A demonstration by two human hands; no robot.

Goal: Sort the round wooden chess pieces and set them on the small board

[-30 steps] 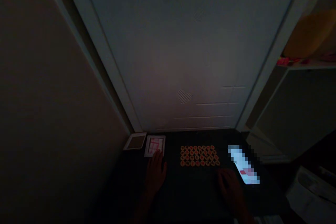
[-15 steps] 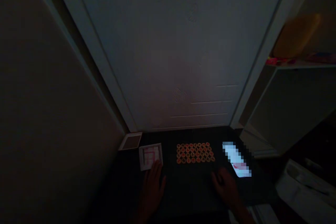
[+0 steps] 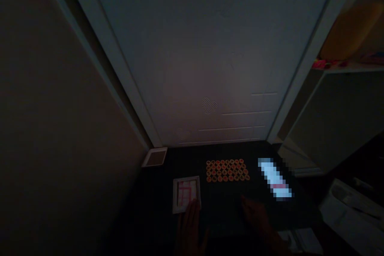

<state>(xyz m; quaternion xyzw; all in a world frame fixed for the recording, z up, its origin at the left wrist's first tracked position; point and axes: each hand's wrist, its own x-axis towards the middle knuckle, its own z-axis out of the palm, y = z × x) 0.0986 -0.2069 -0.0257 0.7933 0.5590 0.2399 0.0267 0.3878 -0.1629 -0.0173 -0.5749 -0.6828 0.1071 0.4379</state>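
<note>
In the dim light my left hand (image 3: 189, 226) lies with its fingers stretched out, the fingertips over the near right corner of a shallow white box (image 3: 176, 196). Inside that box is a pale sheet (image 3: 186, 193) with pink lines. My right hand (image 3: 254, 213) rests low over the dark tabletop with its fingers curled together; whether anything is in it is hidden. Beyond the hands, round wooden game pieces (image 3: 228, 171) with red and dark marks lie in neat rows, like Chinese chess pieces. Neither hand touches them.
A second shallow white tray or lid (image 3: 155, 157) sits at the table's far left corner. A bright, pixelated phone-like screen (image 3: 274, 179) lies on the right. A white panel (image 3: 210, 68) with embossed hearts rises behind the dark table (image 3: 192, 153). Pale objects (image 3: 303, 241) lie near the front right.
The white box has slid right and toward me under my left hand. My right hand has shifted slightly, fingers drawn closer together. The camera view has moved a little.
</note>
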